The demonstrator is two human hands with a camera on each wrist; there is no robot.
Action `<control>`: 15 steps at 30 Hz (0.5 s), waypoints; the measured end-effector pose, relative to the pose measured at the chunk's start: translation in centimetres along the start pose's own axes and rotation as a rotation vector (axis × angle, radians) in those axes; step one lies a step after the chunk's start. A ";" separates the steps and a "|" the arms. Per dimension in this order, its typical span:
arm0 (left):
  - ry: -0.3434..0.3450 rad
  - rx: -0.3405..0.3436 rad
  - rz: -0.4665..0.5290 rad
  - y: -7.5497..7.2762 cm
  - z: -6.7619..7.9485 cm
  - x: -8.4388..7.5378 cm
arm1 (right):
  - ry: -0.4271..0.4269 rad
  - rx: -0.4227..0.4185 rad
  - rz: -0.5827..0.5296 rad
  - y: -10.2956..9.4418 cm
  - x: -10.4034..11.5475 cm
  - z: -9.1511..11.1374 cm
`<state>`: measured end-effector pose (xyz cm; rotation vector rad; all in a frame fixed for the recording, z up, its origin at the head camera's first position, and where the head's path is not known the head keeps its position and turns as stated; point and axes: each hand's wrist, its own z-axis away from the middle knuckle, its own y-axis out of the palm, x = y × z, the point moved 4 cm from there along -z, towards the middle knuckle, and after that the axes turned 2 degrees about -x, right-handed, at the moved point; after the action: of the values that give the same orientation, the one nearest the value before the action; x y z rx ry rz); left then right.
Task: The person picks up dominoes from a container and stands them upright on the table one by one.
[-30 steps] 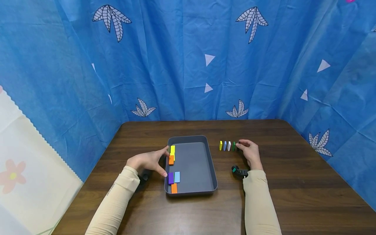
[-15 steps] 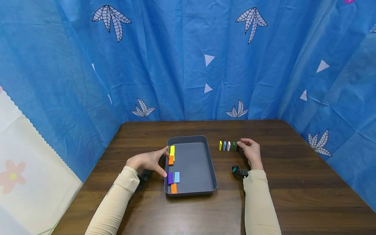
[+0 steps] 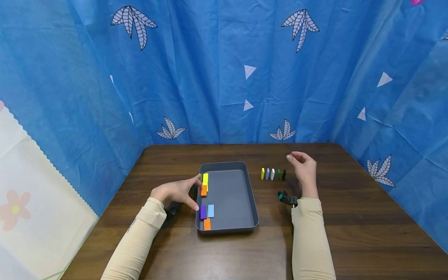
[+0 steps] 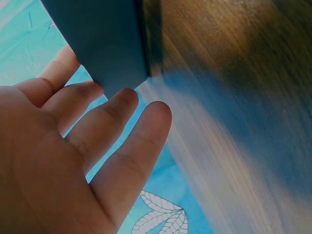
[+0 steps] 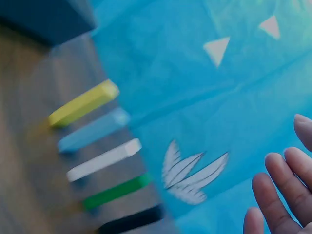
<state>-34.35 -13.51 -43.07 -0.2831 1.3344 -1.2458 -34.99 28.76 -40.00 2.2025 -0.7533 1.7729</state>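
Observation:
Several thin domino-like blocks stand upright in a row right of the grey tray: a yellow block, a blue block, a white block, a green block and a black block. My right hand hovers right of the black block, fingers loosely bent and holding nothing; the right wrist view shows its fingertips apart from the row. With thumb and fingers spread, my left hand is at the tray's left rim, its fingertips against or very near the tray wall.
Inside the tray along its left side lie yellow blocks, an orange block, a purple block, a light blue block and another orange block. A blue curtain hangs behind the wooden table.
My right hand has let go of the black block and moved up and to the right, leaving it standing at the row's right end. My left hand has stayed put.

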 end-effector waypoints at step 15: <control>0.023 -0.001 0.004 -0.2 0.0 0.0 | -0.254 0.430 -0.016 5.5 7.6 3.5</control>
<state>-34.44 -13.53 -42.94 -0.2673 1.3547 -1.2489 -33.79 20.55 -34.41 2.7395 -0.4232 1.8034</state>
